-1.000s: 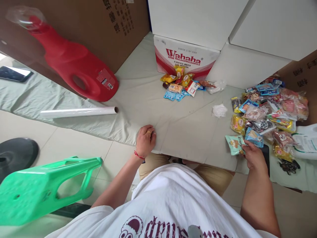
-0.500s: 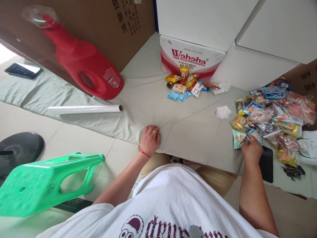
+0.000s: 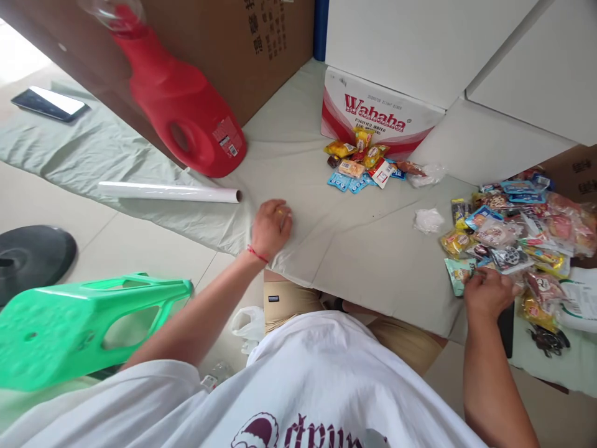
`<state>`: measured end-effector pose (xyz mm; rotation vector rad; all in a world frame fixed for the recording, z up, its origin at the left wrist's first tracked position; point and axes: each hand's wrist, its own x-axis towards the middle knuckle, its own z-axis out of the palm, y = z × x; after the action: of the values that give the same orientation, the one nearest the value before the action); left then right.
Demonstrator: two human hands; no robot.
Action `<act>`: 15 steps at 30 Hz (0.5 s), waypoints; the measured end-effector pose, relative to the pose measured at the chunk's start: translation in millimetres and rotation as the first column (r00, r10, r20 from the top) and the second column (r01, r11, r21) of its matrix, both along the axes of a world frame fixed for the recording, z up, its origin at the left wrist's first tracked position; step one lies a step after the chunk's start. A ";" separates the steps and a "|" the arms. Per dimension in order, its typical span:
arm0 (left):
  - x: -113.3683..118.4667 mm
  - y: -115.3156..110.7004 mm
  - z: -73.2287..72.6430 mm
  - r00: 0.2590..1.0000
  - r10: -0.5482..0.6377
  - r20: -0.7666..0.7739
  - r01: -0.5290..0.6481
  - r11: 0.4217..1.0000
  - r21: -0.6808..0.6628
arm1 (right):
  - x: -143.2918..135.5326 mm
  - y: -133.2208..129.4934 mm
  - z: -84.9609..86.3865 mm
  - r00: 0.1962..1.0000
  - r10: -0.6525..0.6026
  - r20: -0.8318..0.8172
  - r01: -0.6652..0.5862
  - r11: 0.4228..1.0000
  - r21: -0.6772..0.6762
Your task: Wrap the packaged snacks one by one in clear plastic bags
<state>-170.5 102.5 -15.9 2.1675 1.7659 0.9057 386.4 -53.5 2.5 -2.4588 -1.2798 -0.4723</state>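
Observation:
My left hand (image 3: 272, 227) is over the front part of the cloth, with its fingers loosely bent and apart and nothing seen in them. A ring and a red string bracelet are on it. At the right, my right hand (image 3: 490, 294) has its fingertips closed on the right edge of a pale green snack packet (image 3: 459, 275), which lies at the near left of a heap of wrapped snacks (image 3: 499, 231). Part of its grip is hidden under the hand. By the right wrist lies a dark flat object (image 3: 506, 326), partly covered by the arm.
A smaller snack pile (image 3: 357, 165) lies before a Wahaha carton (image 3: 380, 115). Crumpled white plastic (image 3: 428, 220) is left of the heap. A red jug (image 3: 186, 115), white roll (image 3: 170, 192) and phone (image 3: 50, 103) are leftward; a green stool (image 3: 88, 330) is on the floor.
My left hand has moved forward and slightly left, its fingers loosening. My right hand has shifted a little right over the heap's near edge. The view has shifted slightly.

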 end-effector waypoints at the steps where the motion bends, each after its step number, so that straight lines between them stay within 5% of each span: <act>1: -8.4 16.0 0.0 0.999 -0.002 -0.039 0.002 1.000 -0.006 | -0.3 2.9 5.9 1.000 0.007 0.019 -0.008 1.000 0.027; 5: -22.5 59.8 -6.7 0.984 -0.055 -0.169 0.029 0.988 -0.149 | -16.6 26.2 34.8 0.992 0.119 0.039 -0.123 0.983 0.139; 9: -8.8 60.2 -13.8 0.968 -0.057 -0.244 0.008 0.981 -0.196 | -50.4 74.4 57.5 0.899 0.385 -0.208 -0.377 0.923 0.076; 15: -2.6 51.1 -10.0 0.971 -0.036 -0.235 -0.014 0.978 -0.210 | -61.9 139.0 65.1 0.945 0.274 -0.176 -0.259 0.960 0.104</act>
<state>-173.1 153.6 -25.9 2.2177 1.8555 0.4454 324.5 85.5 67.6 -2.1617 -1.4543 -0.2089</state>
